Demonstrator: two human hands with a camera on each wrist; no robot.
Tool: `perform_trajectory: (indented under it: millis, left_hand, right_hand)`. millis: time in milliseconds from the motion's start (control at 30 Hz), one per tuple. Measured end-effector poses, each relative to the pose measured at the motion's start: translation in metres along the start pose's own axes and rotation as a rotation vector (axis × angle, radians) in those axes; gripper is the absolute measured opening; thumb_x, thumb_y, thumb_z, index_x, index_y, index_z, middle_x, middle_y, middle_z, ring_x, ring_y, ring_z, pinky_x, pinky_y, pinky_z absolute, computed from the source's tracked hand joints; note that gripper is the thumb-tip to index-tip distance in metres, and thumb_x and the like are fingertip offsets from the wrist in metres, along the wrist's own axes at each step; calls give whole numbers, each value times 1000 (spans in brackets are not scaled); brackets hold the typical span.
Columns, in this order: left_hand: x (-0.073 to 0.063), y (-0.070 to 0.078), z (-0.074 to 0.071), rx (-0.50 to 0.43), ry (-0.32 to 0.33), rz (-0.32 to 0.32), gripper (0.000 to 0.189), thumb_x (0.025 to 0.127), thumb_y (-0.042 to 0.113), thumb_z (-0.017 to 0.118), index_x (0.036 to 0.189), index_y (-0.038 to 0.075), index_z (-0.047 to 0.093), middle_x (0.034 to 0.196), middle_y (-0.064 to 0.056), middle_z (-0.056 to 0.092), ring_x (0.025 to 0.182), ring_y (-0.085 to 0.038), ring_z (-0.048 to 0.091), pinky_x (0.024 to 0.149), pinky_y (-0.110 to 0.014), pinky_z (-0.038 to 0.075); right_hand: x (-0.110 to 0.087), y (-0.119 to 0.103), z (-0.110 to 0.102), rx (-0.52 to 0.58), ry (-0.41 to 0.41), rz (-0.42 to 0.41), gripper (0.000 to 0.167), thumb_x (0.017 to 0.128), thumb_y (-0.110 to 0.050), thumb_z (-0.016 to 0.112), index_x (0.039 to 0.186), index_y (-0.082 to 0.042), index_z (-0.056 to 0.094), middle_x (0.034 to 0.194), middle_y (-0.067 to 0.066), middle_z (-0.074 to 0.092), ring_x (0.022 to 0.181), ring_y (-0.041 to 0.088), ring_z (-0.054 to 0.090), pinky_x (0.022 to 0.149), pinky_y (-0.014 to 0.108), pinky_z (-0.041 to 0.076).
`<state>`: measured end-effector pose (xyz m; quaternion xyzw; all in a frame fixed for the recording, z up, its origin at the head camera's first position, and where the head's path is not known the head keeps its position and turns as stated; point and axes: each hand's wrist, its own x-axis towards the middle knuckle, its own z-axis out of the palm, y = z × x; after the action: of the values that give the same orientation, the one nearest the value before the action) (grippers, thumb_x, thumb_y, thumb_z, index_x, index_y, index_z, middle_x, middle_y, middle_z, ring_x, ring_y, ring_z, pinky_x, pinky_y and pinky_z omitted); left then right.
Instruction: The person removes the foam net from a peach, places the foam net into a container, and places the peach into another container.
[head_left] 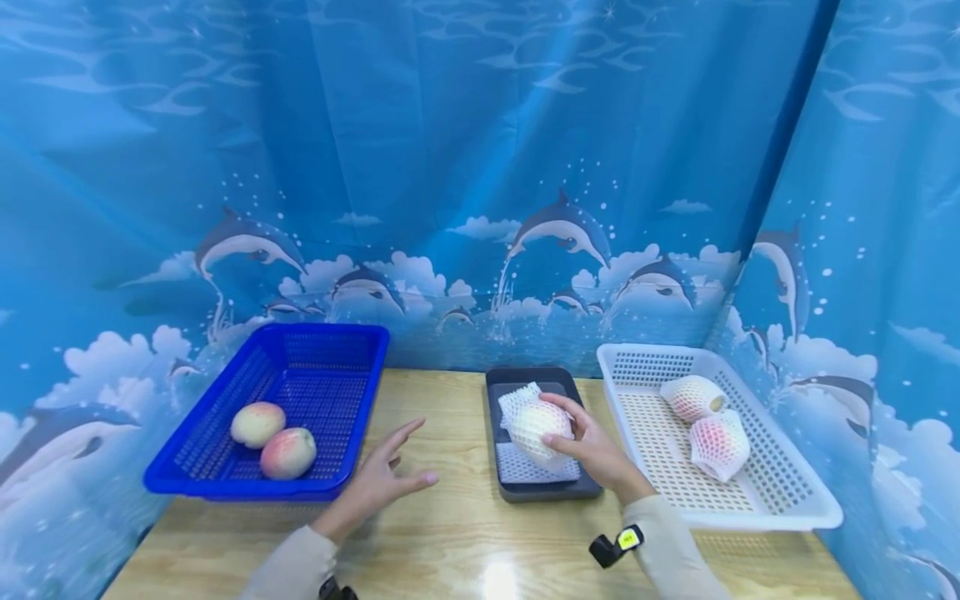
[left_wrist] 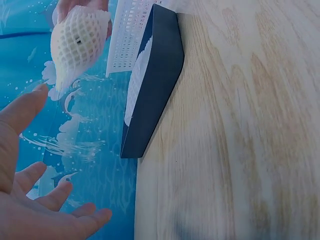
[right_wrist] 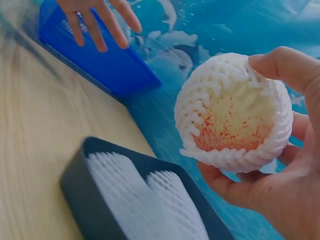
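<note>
Basically, right hand (head_left: 603, 458) is gripping the netted peach (head_left: 534, 432) between thumb and fingers, holding it up over the dark tray (head_left: 551, 492); left hand (head_left: 375, 486) is hovering left of the peach, fingers spread, not touching it; white basket (head_left: 776, 522) is lying to the right, right hand being nearer; peach is looking roundish, no clear long axis

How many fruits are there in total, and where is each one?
5: two bare fruits in the blue basket, two netted fruits in the white basket, and one netted fruit in the right hand.
</note>
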<state>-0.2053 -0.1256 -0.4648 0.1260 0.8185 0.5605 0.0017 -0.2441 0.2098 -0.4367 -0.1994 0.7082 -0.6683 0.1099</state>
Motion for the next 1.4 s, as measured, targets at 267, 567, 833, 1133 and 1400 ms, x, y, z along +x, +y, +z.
perform_trajectory:
  millis: [267,567,833,1133,1400]
  left_hand:
    - [-4,-12,2,-14,39,-42,88,74,23,83,148,20,35,154,-15,30,138,-44,29,110,-56,31]
    - [-9,-23,6,-32,76,-51,88,74,23,83,148,15,36,152,-20,31,134,-48,33,108,-59,33]
    - [-15,-31,8,-70,80,-81,88,73,21,83,147,10,36,152,-21,31,133,-49,33,107,-59,34]
    - [-18,-40,9,-77,65,-102,86,73,19,83,145,3,38,149,-27,32,131,-49,36,107,-57,34]
    - [-18,-44,13,-99,44,-110,83,73,15,82,143,1,40,147,-29,34,133,-49,35,108,-55,33]
  right_hand:
    - [11,13,35,23,8,32,65,89,-10,66,146,-7,35,146,22,30,106,20,53,80,32,55]
    - [19,30,78,22,49,52,63,87,-10,68,143,-7,40,145,21,34,111,22,51,84,29,53]
    - [21,43,108,-10,80,60,64,85,-11,70,142,-8,42,136,23,45,109,25,55,88,32,53]
    - [24,59,126,-21,84,92,64,83,-12,72,140,-8,45,134,22,47,108,26,56,89,34,53]
    - [27,67,134,-40,88,130,65,83,-17,74,141,-16,45,139,17,44,114,29,55,94,40,52]
